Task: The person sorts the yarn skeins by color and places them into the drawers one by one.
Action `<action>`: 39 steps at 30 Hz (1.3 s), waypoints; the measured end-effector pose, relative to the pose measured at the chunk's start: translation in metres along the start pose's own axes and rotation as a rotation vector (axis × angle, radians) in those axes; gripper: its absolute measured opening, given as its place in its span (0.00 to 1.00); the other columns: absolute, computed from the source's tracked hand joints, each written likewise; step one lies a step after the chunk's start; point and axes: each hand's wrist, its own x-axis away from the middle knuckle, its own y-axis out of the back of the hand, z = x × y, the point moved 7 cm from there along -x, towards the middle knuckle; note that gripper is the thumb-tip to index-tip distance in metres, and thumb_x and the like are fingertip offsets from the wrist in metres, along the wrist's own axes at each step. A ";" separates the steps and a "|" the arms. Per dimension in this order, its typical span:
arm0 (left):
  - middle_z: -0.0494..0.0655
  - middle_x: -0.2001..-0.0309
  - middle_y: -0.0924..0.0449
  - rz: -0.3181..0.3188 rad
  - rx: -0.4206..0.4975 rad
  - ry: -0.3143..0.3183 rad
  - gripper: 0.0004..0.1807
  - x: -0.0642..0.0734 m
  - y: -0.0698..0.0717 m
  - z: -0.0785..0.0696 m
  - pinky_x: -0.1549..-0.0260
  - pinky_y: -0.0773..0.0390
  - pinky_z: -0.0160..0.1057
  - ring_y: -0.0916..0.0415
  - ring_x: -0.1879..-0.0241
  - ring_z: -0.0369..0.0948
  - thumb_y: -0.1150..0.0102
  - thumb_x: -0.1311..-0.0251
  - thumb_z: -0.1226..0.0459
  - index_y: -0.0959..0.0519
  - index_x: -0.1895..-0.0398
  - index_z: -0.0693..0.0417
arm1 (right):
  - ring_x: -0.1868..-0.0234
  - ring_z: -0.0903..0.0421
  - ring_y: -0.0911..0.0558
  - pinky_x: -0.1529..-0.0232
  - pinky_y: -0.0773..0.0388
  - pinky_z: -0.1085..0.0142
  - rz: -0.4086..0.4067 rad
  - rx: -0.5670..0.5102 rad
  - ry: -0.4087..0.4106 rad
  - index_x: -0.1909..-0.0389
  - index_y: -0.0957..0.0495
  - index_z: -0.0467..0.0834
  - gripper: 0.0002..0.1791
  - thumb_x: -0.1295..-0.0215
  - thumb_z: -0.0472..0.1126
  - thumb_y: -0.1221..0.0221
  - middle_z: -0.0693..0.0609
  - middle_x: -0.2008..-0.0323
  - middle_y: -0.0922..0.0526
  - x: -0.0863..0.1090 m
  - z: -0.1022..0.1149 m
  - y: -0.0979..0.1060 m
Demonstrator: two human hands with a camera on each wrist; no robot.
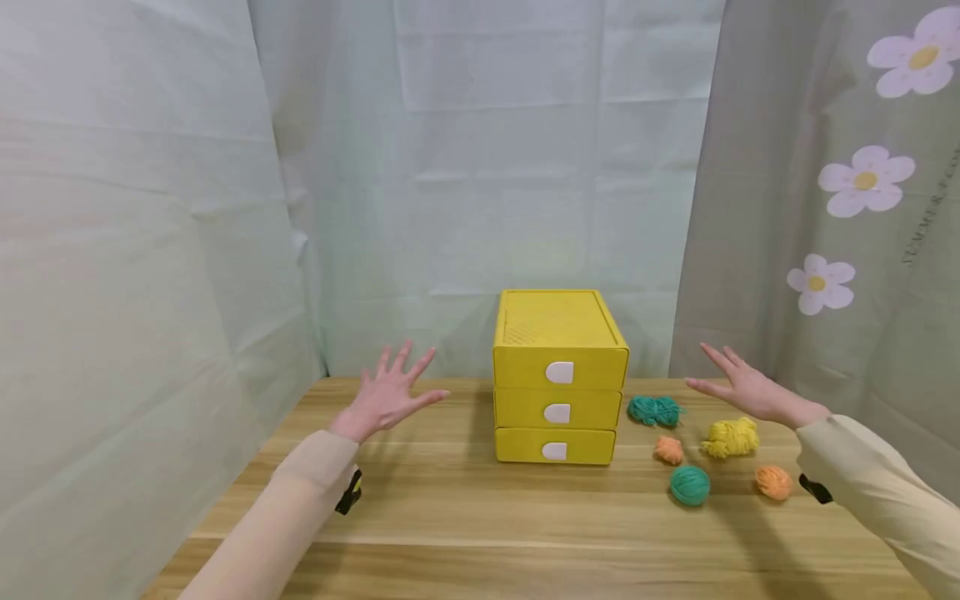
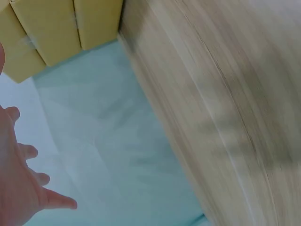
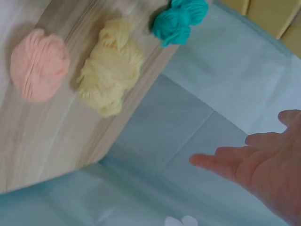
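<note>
My left hand [image 1: 385,400] is held up over the left part of the table, fingers spread and nothing in it. On the other side, my right hand [image 1: 753,395] hovers above the yarn with its fingers stretched out, also holding nothing. Between them stands a yellow three-drawer box [image 1: 560,367] with white handles, all drawers closed. To its right lie a teal yarn skein [image 1: 655,410], a yellow yarn skein [image 1: 731,438], a small orange yarn ball [image 1: 668,450], a green yarn ball [image 1: 690,486] and another orange yarn ball [image 1: 773,482]. The yellow skein [image 3: 112,68] is nearest the right hand.
The wooden table [image 1: 450,517] carries the box near its back edge. Pale curtains [image 1: 480,183] hang behind and on the left; a grey curtain with white flowers [image 1: 866,181] hangs at the right.
</note>
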 end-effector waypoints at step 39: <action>0.44 0.39 0.40 -0.109 0.676 -0.132 0.28 -0.034 0.033 -0.041 0.53 0.35 0.56 0.38 0.44 0.50 0.45 0.41 0.51 0.35 0.37 0.36 | 0.56 0.48 0.22 0.59 0.27 0.57 -0.090 -0.931 0.224 0.49 0.26 0.33 0.16 0.36 0.34 0.47 0.38 0.55 0.23 -0.013 0.069 0.023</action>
